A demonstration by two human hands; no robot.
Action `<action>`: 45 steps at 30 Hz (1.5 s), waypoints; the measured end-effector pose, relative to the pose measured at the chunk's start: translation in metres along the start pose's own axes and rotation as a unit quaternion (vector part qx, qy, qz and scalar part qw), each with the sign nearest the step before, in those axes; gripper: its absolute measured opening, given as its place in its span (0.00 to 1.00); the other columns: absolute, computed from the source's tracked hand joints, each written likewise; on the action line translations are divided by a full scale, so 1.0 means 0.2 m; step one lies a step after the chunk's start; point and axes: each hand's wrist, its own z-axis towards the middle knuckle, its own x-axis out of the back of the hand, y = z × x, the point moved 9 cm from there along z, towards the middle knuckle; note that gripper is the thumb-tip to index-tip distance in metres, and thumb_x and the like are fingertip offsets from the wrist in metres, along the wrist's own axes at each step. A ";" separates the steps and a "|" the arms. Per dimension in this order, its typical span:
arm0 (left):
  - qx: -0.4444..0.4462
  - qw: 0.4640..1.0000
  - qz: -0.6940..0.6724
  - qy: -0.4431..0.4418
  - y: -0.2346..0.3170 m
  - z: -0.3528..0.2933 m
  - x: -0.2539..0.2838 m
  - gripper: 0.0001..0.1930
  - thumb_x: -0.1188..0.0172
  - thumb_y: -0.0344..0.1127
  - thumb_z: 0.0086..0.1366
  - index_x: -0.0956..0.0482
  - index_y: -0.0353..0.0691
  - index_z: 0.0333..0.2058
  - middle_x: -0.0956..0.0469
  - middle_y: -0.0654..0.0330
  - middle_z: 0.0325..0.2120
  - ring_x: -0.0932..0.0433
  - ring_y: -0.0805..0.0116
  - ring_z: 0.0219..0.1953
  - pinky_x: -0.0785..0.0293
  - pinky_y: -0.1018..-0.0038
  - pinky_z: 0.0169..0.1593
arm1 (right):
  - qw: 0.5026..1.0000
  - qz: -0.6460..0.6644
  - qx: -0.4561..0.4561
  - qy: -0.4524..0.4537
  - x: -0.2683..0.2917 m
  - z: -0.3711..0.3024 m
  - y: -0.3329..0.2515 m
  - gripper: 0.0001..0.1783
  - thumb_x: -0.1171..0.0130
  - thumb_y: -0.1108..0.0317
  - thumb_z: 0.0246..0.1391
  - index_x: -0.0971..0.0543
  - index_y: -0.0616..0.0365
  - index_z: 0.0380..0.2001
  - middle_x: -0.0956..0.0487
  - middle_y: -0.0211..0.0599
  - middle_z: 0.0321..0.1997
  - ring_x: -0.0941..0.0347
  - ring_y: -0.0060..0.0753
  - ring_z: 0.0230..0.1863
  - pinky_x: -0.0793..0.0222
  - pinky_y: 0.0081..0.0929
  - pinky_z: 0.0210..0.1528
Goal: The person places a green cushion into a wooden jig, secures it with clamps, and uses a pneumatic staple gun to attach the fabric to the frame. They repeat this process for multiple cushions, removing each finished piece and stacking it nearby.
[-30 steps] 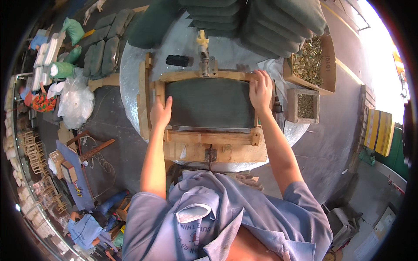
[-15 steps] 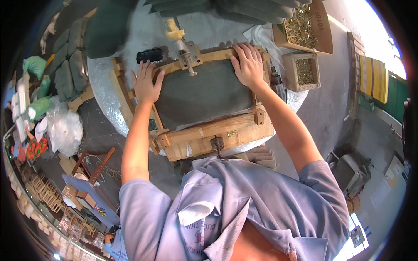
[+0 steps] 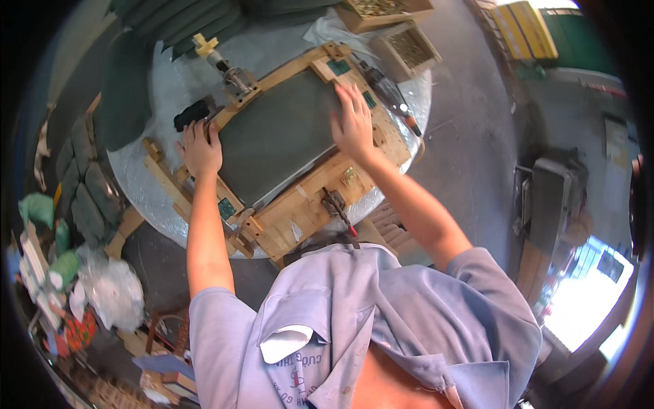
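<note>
A dark green padded panel [image 3: 272, 133] lies in a wooden jig [image 3: 310, 199], which sits tilted in view. My left hand [image 3: 202, 148] rests on the panel's left edge and the frame beside it, fingers spread. Across the right edge of the panel lies my right hand [image 3: 353, 125], its fingers stretched out and holding nothing. A metal toggle clamp [image 3: 237, 80] with a yellow-wrapped handle is fixed to the far rail. On the near rail is a second clamp [image 3: 334, 203] with a red-tipped handle.
A black object [image 3: 191, 116] lies by my left fingertips. Right of the jig lies a corded power tool [image 3: 383, 92]. Wooden boxes [image 3: 405, 51] with small metal fasteners stand at the far right. Dark cushions [image 3: 174, 20] are stacked behind on the plastic-covered round table [image 3: 133, 167].
The view has turned, and the jig appears rotated anticlockwise. My right hand has come off the far rail onto the panel's right edge. My left hand stays at the left side.
</note>
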 end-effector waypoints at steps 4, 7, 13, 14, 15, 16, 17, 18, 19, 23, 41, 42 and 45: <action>-0.091 0.990 -0.052 0.090 0.09 -0.09 0.13 0.20 0.43 0.48 0.77 0.21 0.48 0.61 0.23 0.54 0.64 0.30 0.49 0.72 0.43 0.42 0.76 | 0.981 0.009 -0.191 -0.027 0.28 -0.93 0.00 0.33 0.37 0.71 0.62 0.28 0.57 0.71 0.26 0.51 0.71 0.34 0.63 0.76 0.38 0.50 0.77; -0.274 0.942 -0.162 0.103 0.52 -0.37 0.39 0.17 0.36 0.41 0.72 0.21 0.45 0.56 0.20 0.54 0.57 0.25 0.50 0.64 0.33 0.47 0.67 | 0.900 0.106 -0.393 -0.157 0.20 -1.68 0.14 0.31 0.39 0.64 0.67 0.29 0.60 0.71 0.26 0.58 0.70 0.31 0.62 0.73 0.35 0.47 0.75; -0.382 0.909 -0.140 -0.090 0.94 -1.19 0.23 0.29 0.31 0.42 0.67 0.26 0.41 0.64 0.22 0.50 0.58 0.21 0.50 0.60 0.24 0.53 0.60 | 0.881 0.157 -0.422 -0.143 0.09 -2.05 -0.03 0.29 0.39 0.60 0.72 0.28 0.65 0.69 0.24 0.59 0.67 0.28 0.54 0.71 0.32 0.44 0.73; -0.354 0.923 -0.119 -0.097 0.92 -1.22 0.18 0.31 0.31 0.43 0.67 0.27 0.39 0.66 0.22 0.49 0.57 0.21 0.49 0.61 0.24 0.53 0.60 | 0.877 0.146 -0.434 -0.146 0.09 -2.02 -0.03 0.29 0.39 0.60 0.71 0.28 0.66 0.69 0.24 0.59 0.68 0.28 0.54 0.72 0.32 0.44 0.73; -0.335 0.930 -0.090 -0.122 0.91 -1.22 0.11 0.33 0.30 0.42 0.67 0.29 0.37 0.66 0.22 0.48 0.57 0.22 0.47 0.60 0.23 0.52 0.60 | 0.874 0.153 -0.440 -0.140 0.08 -2.00 -0.04 0.29 0.39 0.61 0.70 0.27 0.66 0.68 0.25 0.60 0.69 0.29 0.55 0.73 0.33 0.43 0.74; -0.315 0.936 -0.061 -0.147 0.91 -1.21 0.07 0.34 0.30 0.41 0.66 0.30 0.35 0.67 0.22 0.47 0.56 0.22 0.45 0.60 0.23 0.52 0.60 | 0.875 0.149 -0.441 -0.132 0.07 -2.00 -0.05 0.29 0.39 0.60 0.69 0.27 0.65 0.67 0.26 0.60 0.69 0.29 0.57 0.72 0.33 0.44 0.74; -0.293 0.941 -0.032 -0.169 0.88 -1.19 0.03 0.35 0.30 0.41 0.66 0.31 0.33 0.68 0.22 0.46 0.56 0.22 0.43 0.60 0.23 0.52 0.60 | 0.877 0.146 -0.440 -0.126 0.06 -1.98 -0.07 0.29 0.39 0.60 0.69 0.27 0.65 0.67 0.27 0.61 0.70 0.29 0.58 0.72 0.33 0.45 0.73; -0.296 0.938 -0.058 -0.172 0.89 -1.18 0.03 0.35 0.29 0.40 0.66 0.31 0.33 0.67 0.22 0.46 0.55 0.22 0.43 0.59 0.22 0.52 0.60 | 0.877 0.142 -0.444 -0.118 0.05 -2.00 -0.06 0.29 0.39 0.59 0.68 0.26 0.64 0.66 0.27 0.61 0.70 0.30 0.60 0.72 0.33 0.47 0.73; -0.296 0.935 -0.084 -0.174 0.88 -1.16 0.04 0.35 0.29 0.38 0.65 0.31 0.33 0.67 0.22 0.46 0.55 0.22 0.42 0.59 0.22 0.53 0.60 | 0.884 0.134 -0.434 -0.112 0.04 -2.01 -0.07 0.31 0.39 0.59 0.67 0.28 0.63 0.69 0.28 0.61 0.71 0.31 0.60 0.73 0.33 0.46 0.74; -0.336 0.924 -0.129 -0.129 0.90 -1.15 0.09 0.34 0.26 0.38 0.64 0.30 0.35 0.64 0.23 0.49 0.53 0.21 0.45 0.57 0.19 0.53 0.56 | 0.893 0.142 -0.422 -0.062 0.08 -2.08 -0.05 0.35 0.39 0.60 0.66 0.31 0.63 0.72 0.29 0.59 0.73 0.32 0.59 0.75 0.35 0.45 0.76; -0.310 0.950 0.002 -0.024 0.92 -1.02 0.10 0.53 0.23 0.57 0.59 0.38 0.45 0.77 0.43 0.42 0.78 0.48 0.35 0.81 0.50 0.25 0.76 | 0.889 0.121 -0.436 0.075 0.43 -1.76 -0.15 0.19 0.28 0.52 0.61 0.21 0.56 0.39 0.19 0.37 0.24 0.21 0.35 0.27 0.27 0.37 0.33; -0.314 0.949 0.007 -0.021 0.91 -1.03 0.08 0.53 0.24 0.57 0.59 0.39 0.44 0.77 0.44 0.41 0.79 0.48 0.35 0.81 0.50 0.26 0.76 | 0.885 0.116 -0.445 0.071 0.41 -1.77 -0.13 0.20 0.28 0.51 0.62 0.21 0.55 0.39 0.19 0.37 0.24 0.21 0.34 0.27 0.27 0.37 0.34; -0.324 0.945 0.007 -0.034 0.95 -1.05 0.07 0.53 0.26 0.58 0.60 0.40 0.43 0.78 0.46 0.40 0.80 0.50 0.35 0.81 0.51 0.26 0.76 | 0.850 0.219 -0.470 0.093 0.23 -1.93 0.06 0.20 0.28 0.49 0.62 0.21 0.54 0.40 0.21 0.36 0.23 0.22 0.34 0.26 0.28 0.36 0.33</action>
